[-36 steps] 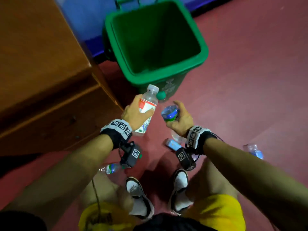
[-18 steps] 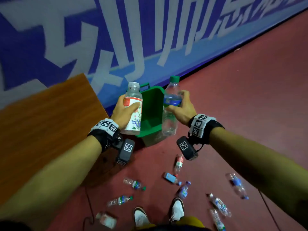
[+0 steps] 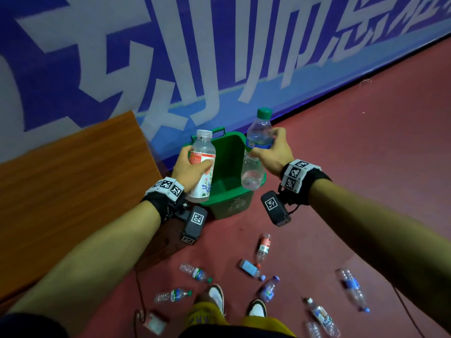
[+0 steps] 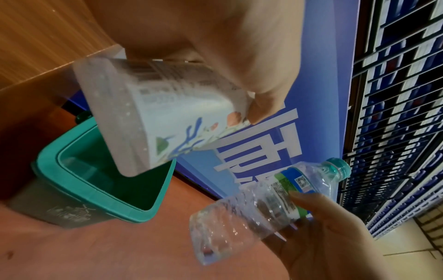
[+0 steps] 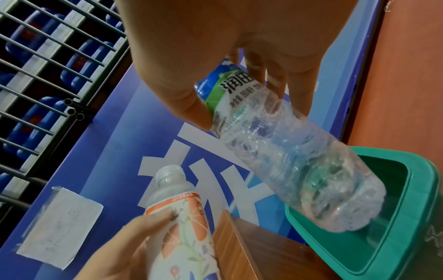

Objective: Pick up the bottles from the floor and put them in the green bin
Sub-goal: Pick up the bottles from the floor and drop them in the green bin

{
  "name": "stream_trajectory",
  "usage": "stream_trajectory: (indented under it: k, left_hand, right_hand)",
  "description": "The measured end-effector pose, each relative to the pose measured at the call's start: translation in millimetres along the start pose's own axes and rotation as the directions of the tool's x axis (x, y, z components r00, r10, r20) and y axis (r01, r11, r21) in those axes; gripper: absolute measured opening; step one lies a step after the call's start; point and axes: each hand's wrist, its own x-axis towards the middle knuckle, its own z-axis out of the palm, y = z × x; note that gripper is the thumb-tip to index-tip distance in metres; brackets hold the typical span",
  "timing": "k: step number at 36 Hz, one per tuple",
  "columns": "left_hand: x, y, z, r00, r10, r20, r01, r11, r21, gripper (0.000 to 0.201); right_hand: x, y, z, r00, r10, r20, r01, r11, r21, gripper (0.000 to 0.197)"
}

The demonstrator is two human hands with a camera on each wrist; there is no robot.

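My left hand (image 3: pixel 192 167) grips a white bottle with an orange and floral label (image 3: pixel 202 167) upright above the left rim of the green bin (image 3: pixel 228 191). My right hand (image 3: pixel 271 152) holds a clear water bottle with a green cap and blue label (image 3: pixel 255 152) upright over the bin's right rim. In the left wrist view the floral bottle (image 4: pixel 153 117) hangs over the bin's opening (image 4: pixel 100 180). The right wrist view shows the clear bottle's (image 5: pixel 294 159) base just above the bin (image 5: pixel 393 208). Several more bottles (image 3: pixel 196 273) lie on the red floor by my feet.
A wooden cabinet (image 3: pixel 68 191) stands to the left of the bin. A blue wall banner (image 3: pixel 219 57) runs behind it. Loose bottles include a red-labelled one (image 3: pixel 263 247) and a blue-labelled one (image 3: pixel 352 289). A dark cable (image 3: pixel 139 289) trails on the floor by my shoes (image 3: pixel 217 297).
I have risen from a crouch, so the bin now looks smaller and farther below. Both hands lifted their bottles upright and hold them over the bin's rim.
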Motion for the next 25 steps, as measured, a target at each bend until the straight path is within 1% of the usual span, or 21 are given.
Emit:
stream_trajectory:
  k: [5, 8, 11, 13, 15, 17, 20, 23, 25]
  left_hand:
    - [43, -8, 10, 1.000, -0.014, 0.022, 0.014, 1.000, 0.017, 0.060]
    - [78, -12, 18, 0.998, -0.032, 0.055, 0.031, 0.999, 0.019, 0.056]
    - [118, -14, 23, 0.995, -0.034, 0.093, 0.029, 0.998, 0.057, 0.052]
    - [148, -11, 25, 0.993, -0.044, 0.113, 0.036, 0.996, 0.078, 0.052]
    - [178, -14, 26, 0.987, -0.085, 0.139, 0.075, 0.994, 0.077, 0.053]
    - [207, -16, 28, 0.979, -0.117, 0.165, 0.101, 0.990, 0.102, 0.057]
    - [245, -19, 31, 0.967, -0.164, 0.195, 0.144, 0.983, 0.111, 0.075]
    - [273, -25, 28, 0.967, -0.175, 0.185, 0.137, 0.971, 0.198, 0.076]
    - [284, -31, 23, 0.963, -0.185, 0.194, 0.144, 0.967, 0.210, 0.077]
  right_hand:
    - [33, -5, 21, 1.000, 0.006, -0.002, -0.006, 0.998, -0.056, 0.055]
    - [59, -3, 38, 1.000, 0.010, 0.008, -0.009, 0.994, -0.109, 0.059]
    - [91, -2, 56, 1.000, 0.015, 0.008, -0.013, 0.988, -0.157, 0.062]
    - [115, -4, 67, 0.999, 0.039, 0.019, -0.035, 0.983, -0.177, 0.061]
    - [139, -5, 79, 0.996, 0.086, 0.040, -0.076, 0.975, -0.208, 0.060]
    - [163, -7, 91, 0.991, 0.118, 0.064, -0.099, 0.965, -0.244, 0.061]
    - [197, -6, 111, 0.981, 0.172, 0.089, -0.137, 0.940, -0.311, 0.063]
    - [223, -4, 127, 0.971, 0.226, 0.082, -0.183, 0.915, -0.359, 0.067]
    - [234, -2, 133, 0.965, 0.250, 0.078, -0.202, 0.899, -0.389, 0.065]
